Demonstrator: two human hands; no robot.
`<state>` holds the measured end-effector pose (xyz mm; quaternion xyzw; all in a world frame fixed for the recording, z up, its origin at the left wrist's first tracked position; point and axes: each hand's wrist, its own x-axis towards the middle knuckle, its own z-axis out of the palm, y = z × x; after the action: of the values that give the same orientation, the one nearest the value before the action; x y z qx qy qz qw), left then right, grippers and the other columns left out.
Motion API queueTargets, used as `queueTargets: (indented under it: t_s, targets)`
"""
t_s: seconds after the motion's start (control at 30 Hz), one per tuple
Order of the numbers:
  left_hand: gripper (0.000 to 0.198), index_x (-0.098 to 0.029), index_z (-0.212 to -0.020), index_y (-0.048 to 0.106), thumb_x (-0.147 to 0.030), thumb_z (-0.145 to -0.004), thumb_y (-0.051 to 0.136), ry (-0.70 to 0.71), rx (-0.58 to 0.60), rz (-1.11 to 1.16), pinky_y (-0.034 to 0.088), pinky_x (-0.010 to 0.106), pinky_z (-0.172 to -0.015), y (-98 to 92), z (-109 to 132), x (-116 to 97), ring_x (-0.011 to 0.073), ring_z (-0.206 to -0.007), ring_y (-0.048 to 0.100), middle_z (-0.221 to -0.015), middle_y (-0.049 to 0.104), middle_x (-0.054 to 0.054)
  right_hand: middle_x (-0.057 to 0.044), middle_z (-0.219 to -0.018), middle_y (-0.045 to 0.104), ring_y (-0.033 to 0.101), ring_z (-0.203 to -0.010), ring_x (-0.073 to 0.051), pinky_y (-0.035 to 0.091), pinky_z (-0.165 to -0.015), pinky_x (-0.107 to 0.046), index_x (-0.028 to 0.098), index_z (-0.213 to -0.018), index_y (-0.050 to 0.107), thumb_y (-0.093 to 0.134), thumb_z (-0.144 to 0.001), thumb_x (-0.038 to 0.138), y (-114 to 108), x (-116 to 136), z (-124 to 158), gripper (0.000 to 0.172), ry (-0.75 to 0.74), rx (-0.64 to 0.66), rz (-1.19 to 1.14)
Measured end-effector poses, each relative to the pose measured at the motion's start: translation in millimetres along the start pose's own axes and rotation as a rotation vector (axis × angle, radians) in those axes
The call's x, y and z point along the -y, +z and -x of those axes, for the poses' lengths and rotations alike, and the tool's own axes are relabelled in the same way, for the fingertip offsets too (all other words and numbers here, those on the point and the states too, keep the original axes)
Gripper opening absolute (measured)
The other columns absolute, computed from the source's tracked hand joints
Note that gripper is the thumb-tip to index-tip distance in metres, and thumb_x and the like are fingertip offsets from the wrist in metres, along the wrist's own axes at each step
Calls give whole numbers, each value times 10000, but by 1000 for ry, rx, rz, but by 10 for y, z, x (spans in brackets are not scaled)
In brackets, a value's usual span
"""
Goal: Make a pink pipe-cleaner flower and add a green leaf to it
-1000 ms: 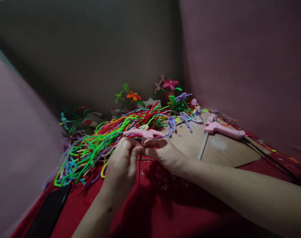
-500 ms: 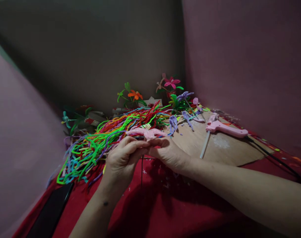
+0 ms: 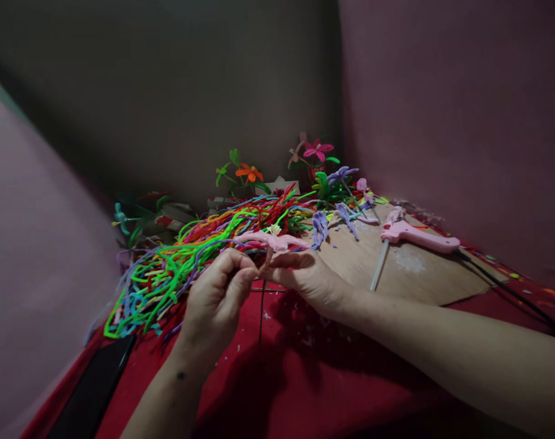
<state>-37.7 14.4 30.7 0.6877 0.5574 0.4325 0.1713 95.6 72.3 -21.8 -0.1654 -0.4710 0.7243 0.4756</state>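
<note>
A pink pipe-cleaner flower (image 3: 279,242) with a pale yellow centre is held up in front of me, its petals spread sideways. My right hand (image 3: 311,280) pinches it just under the petals, where the fingers hide part of the stem. Below the fingers a thin dark wire stem (image 3: 261,317) hangs down. A brownish pipe cleaner (image 3: 267,261) slants from the flower's base to my left hand (image 3: 222,286), whose thumb and forefinger are closed on its lower end.
Behind my hands lies a heap of coloured pipe cleaners (image 3: 181,262). A pink glue gun (image 3: 423,236) rests on a wooden board (image 3: 423,280) at the right, its cord trailing off. Finished flowers (image 3: 318,149) stand at the back. A black phone-like slab (image 3: 94,384) lies front left on red cloth (image 3: 323,390).
My left hand has drawn away from the right, leftward and slightly down, and the brownish pipe cleaner now shows between them. The flower has shifted slightly right.
</note>
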Motion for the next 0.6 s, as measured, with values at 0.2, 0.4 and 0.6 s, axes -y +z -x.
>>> queueTargets:
  t_s: [0.2,0.4,0.6]
  targets:
    - [164,-195,-668,536,-271,-812,521,-56,-23,61,318,200,-466,-22,3,-18,96,-500,378,-561,454,-30,7,-759,603,499,-743,-128,412,-779,-316,183,-653,641,711,-648,210,8,40,13,75,2,9,-23]
    - [172,-191,-793,597,-281,-677,686,-158,-19,115,419,219,-594,74,-20,23,138,-666,539,-720,598,-2,6,-726,603,519,-726,-137,406,-725,-291,187,-702,683,706,-662,257,-45,12,-5,84,-15,7,-35]
    - [164,-196,-759,584,-319,-695,670,-134,-87,-41,376,209,-522,254,44,124,113,-532,495,-613,572,-25,3,-685,577,472,-623,-116,398,-643,-279,205,-690,688,670,-694,268,-15,56,0,66,-11,-55,1]
